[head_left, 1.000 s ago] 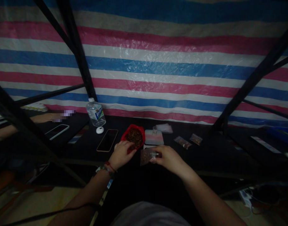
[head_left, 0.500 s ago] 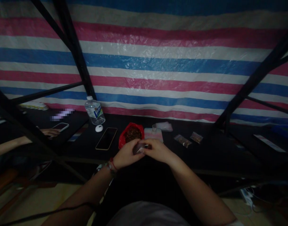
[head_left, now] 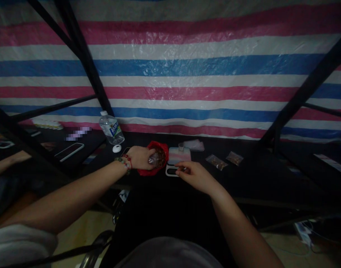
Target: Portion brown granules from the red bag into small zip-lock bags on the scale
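Observation:
My left hand (head_left: 141, 157) reaches over a red plastic bag (head_left: 150, 173) of loose brown bits. Its fingers close on a small clear plastic bag (head_left: 153, 159), partly hidden by the hand, just above the contents. To the right, my right hand (head_left: 196, 175) hovers at the front of a small pale scale (head_left: 180, 154), thumb and forefinger slightly apart near its dark display panel (head_left: 171, 171). I make out nothing held in them. On the back of the scale stands a small clear cup (head_left: 181, 146).
Behind the scale lie flat clear bags (head_left: 195, 145). Two filled packets, one nearer (head_left: 216, 162) and one farther (head_left: 234, 158), sit to the right. A water bottle (head_left: 111, 128) and white earbud case (head_left: 116, 148) stand left. Another person's arm (head_left: 12, 160) rests beyond the black frame (head_left: 88, 63).
My hands have parted. The left moved left over the red bag with the clear plastic, covering most of the black phone; the right stayed by the scale, uncovering its front panel.

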A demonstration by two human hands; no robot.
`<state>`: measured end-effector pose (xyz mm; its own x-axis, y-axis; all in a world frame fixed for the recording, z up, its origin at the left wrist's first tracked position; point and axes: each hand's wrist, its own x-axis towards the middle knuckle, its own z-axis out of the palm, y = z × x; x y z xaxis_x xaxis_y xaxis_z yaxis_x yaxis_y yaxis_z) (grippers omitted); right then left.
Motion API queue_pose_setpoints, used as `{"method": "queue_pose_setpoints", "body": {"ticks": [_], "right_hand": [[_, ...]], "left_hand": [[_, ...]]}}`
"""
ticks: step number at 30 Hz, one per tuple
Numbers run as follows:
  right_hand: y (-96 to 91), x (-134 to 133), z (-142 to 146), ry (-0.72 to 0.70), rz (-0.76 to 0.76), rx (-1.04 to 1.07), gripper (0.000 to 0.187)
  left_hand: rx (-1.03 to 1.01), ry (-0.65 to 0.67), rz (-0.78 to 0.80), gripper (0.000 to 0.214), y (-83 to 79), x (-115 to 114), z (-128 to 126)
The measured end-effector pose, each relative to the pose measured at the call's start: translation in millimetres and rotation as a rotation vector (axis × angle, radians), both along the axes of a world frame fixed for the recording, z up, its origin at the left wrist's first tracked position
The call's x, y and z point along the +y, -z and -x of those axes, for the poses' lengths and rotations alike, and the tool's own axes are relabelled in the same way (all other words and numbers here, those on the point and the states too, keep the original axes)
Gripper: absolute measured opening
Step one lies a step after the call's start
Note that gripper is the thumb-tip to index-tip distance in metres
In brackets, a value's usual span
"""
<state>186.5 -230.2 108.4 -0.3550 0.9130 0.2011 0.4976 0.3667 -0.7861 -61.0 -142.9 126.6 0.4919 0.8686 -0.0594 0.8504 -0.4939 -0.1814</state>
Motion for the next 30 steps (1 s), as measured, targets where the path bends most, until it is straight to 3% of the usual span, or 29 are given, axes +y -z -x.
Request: {"method": "queue_pose_setpoints", "body": {"ticks": [5,13,17,21,26,30], "right_hand": [[-0.7,-5,-1,0.066,-0.092,0.068,0.022],[5.2,-11,-6,0.057,-0.146,-0.004,0.019],[12.2,-12,-11,0.055,-0.122,-0.048,0.019],[15.8,-11,-12,0.047,-0.108,-0.065,0.019],[26.9,-7,-9,0.051,-0.073,-0.050,0.020],[37.7,-6,-2,0.107,-0.056,0.080,0.047]], "left_hand": [[0.285,0.053,0.114,0.055,-7.6,16,-18],[0.369,0.113,0.187,0.027,-1.0,27,-39],[0.386,0.068,0.168,0.019,-16.6,25,-43],[0.389,0.071,0.094,0.025,-33.5,20,-41],[0.153,0.128,-0.055,0.044,-39.4,7,-29],[-0.123,0.080,-0.165,0.051,-28.9,-27,-30]]}}
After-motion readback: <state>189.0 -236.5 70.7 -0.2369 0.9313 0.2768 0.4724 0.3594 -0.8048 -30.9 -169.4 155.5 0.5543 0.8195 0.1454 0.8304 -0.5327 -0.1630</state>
